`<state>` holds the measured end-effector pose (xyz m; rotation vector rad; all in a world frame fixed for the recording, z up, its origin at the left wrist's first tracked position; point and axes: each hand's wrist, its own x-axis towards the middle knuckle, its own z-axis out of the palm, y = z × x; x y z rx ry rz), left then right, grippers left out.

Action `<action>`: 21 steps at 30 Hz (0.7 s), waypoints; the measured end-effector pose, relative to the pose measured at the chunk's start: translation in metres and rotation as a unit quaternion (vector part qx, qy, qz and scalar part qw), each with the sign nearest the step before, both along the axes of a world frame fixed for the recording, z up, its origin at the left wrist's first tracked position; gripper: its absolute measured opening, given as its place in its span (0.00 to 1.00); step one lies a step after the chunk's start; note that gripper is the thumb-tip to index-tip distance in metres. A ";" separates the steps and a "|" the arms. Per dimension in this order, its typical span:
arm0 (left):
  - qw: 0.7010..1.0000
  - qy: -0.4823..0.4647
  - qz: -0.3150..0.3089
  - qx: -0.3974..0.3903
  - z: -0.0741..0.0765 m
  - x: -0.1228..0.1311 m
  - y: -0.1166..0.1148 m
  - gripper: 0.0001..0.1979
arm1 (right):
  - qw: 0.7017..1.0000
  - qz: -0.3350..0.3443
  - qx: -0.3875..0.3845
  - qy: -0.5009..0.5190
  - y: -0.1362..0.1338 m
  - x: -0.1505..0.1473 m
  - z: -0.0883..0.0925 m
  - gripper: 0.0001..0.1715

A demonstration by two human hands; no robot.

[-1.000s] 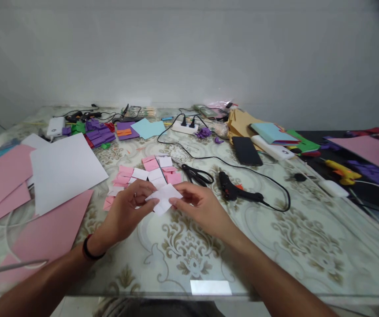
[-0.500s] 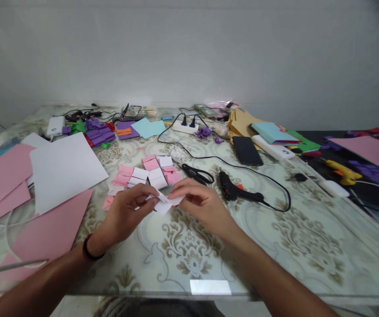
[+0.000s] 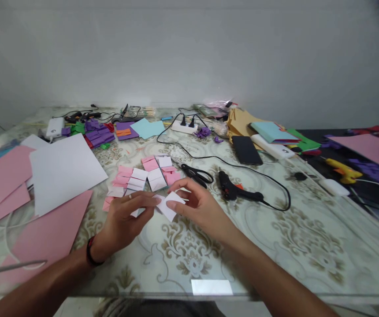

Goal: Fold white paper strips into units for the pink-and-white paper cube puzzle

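Observation:
A small piece of folded white paper (image 3: 169, 211) is held between both hands above the patterned table. My left hand (image 3: 126, 218) pinches its left side, a ring and a dark wristband showing on that arm. On the right side, the thumb and fingers of my right hand (image 3: 199, 204) are closed on the paper. Just beyond the hands lie several folded pink and white paper pieces (image 3: 156, 179), partly hidden by my left hand. Black-handled scissors (image 3: 198, 174) rest behind my right hand, and a black glue gun (image 3: 237, 189) lies to its right.
Large white sheets (image 3: 65, 169) and pink sheets (image 3: 50, 233) cover the left side. A power strip (image 3: 184, 127) with a trailing black cord stands at the back. Farther right are a phone (image 3: 247, 150), stacked coloured paper (image 3: 273, 132) and a yellow glue gun (image 3: 344, 171).
The white paper has turned in my hands, and a broader flat face of it shows. My left fingers have straightened somewhat, and my right thumb now lies across the paper.

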<state>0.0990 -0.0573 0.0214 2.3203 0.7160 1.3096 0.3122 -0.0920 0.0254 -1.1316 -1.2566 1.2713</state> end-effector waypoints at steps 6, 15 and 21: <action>0.993 -0.037 0.018 -0.108 -0.006 -0.001 -0.004 0.13 | 0.998 0.017 -0.047 0.048 -0.001 -0.003 -0.001 0.22; 0.951 -0.124 -0.051 -0.278 -0.006 -0.001 -0.004 0.05 | 1.000 -0.030 0.005 -0.004 0.000 -0.006 -0.008 0.16; 0.950 -0.128 -0.048 -0.281 -0.010 -0.003 -0.002 0.05 | 0.993 -0.050 0.041 -0.103 -0.001 -0.006 -0.007 0.08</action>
